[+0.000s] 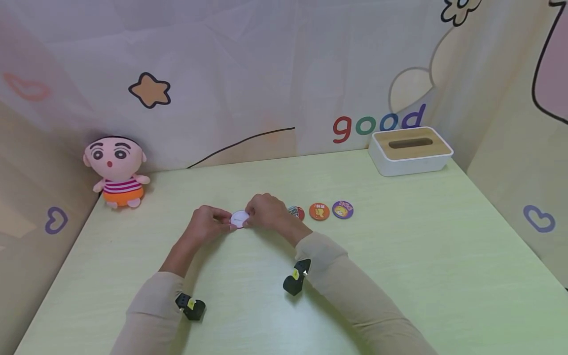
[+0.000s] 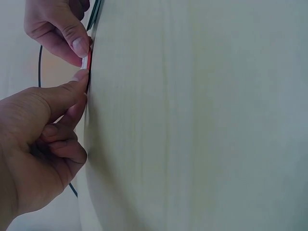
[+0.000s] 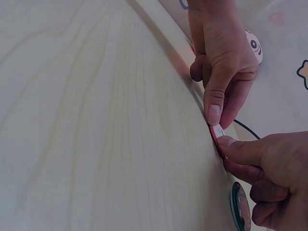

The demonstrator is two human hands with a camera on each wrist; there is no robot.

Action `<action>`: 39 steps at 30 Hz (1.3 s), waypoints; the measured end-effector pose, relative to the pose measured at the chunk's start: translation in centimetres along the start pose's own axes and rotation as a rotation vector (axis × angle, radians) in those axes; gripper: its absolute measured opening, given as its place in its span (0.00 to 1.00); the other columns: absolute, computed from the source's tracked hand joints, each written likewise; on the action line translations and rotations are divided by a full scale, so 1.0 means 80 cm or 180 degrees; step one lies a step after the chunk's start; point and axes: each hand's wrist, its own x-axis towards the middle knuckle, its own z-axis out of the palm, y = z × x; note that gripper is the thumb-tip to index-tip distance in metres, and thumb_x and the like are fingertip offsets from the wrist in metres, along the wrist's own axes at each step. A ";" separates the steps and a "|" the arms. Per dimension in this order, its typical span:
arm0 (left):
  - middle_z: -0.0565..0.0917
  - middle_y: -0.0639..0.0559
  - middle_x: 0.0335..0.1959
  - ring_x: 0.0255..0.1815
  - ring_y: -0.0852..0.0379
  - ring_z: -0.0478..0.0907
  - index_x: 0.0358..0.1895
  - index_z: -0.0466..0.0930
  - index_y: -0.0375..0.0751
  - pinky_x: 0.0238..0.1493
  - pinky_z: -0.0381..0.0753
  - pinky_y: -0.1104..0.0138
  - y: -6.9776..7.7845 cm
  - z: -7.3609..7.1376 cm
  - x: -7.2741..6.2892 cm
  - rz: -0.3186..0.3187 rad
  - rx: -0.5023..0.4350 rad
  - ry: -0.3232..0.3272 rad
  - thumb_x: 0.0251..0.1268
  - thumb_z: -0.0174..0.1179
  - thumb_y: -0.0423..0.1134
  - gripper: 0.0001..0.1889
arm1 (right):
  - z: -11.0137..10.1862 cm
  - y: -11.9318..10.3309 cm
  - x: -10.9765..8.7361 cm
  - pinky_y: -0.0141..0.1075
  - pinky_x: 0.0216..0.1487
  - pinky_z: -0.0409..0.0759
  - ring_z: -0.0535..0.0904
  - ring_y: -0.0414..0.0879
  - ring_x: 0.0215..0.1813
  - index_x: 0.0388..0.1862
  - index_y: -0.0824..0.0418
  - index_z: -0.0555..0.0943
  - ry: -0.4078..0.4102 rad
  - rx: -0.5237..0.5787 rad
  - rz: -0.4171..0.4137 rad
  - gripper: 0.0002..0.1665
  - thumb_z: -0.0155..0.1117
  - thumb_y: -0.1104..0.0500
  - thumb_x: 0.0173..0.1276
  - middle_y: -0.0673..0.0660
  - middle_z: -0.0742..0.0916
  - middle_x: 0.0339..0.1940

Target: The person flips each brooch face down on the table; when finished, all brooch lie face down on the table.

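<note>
A round button badge (image 1: 239,219), its white back with a thin pin line facing up, is held between both hands low over the table. My left hand (image 1: 209,224) pinches its left edge between thumb and fingertips. On the opposite edge, the thumb and fingers of my right hand (image 1: 267,211) pinch it too. The wrist views show the badge edge-on, with a red rim (image 3: 220,147). Just right of my right hand lies a red patterned badge (image 1: 296,212), partly hidden by that hand. An orange badge (image 1: 319,211) and a purple badge (image 1: 343,210) continue the row.
The pale wooden table (image 1: 248,305) carries everything. At the back left a plush doll (image 1: 117,172) leans by the printed curtain (image 1: 222,88). A white tissue box (image 1: 410,153) with a wooden lid stands at the back right. Each wrist wears a small black camera (image 1: 296,278).
</note>
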 end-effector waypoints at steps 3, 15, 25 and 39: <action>0.89 0.43 0.37 0.41 0.55 0.77 0.51 0.87 0.30 0.35 0.72 0.72 -0.001 0.000 -0.001 0.0004 0.0008 -0.0017 0.59 0.73 0.34 0.17 | 0.000 0.000 0.000 0.32 0.38 0.69 0.77 0.43 0.38 0.51 0.57 0.89 -0.0013 -0.0005 -0.0025 0.18 0.74 0.52 0.66 0.51 0.90 0.38; 0.88 0.40 0.36 0.39 0.51 0.75 0.50 0.86 0.32 0.34 0.70 0.69 -0.005 0.002 -0.006 0.0249 0.0281 0.0187 0.61 0.71 0.35 0.16 | 0.002 0.000 -0.001 0.35 0.45 0.77 0.80 0.44 0.42 0.57 0.56 0.87 -0.0017 -0.0098 -0.0039 0.20 0.71 0.51 0.69 0.53 0.92 0.47; 0.88 0.42 0.33 0.34 0.51 0.76 0.42 0.88 0.35 0.30 0.71 0.68 0.001 0.006 -0.013 0.0552 0.0387 0.0315 0.64 0.68 0.38 0.09 | 0.005 -0.002 -0.012 0.34 0.44 0.77 0.80 0.44 0.42 0.60 0.55 0.85 0.0020 -0.0174 -0.0275 0.21 0.68 0.50 0.71 0.52 0.92 0.51; 0.87 0.48 0.32 0.28 0.56 0.73 0.39 0.89 0.42 0.27 0.70 0.67 0.022 0.020 -0.026 0.0686 0.0421 0.0275 0.65 0.68 0.43 0.09 | -0.002 0.035 -0.050 0.35 0.41 0.81 0.85 0.41 0.41 0.54 0.54 0.88 0.0334 -0.0317 -0.0734 0.16 0.66 0.52 0.72 0.49 0.93 0.42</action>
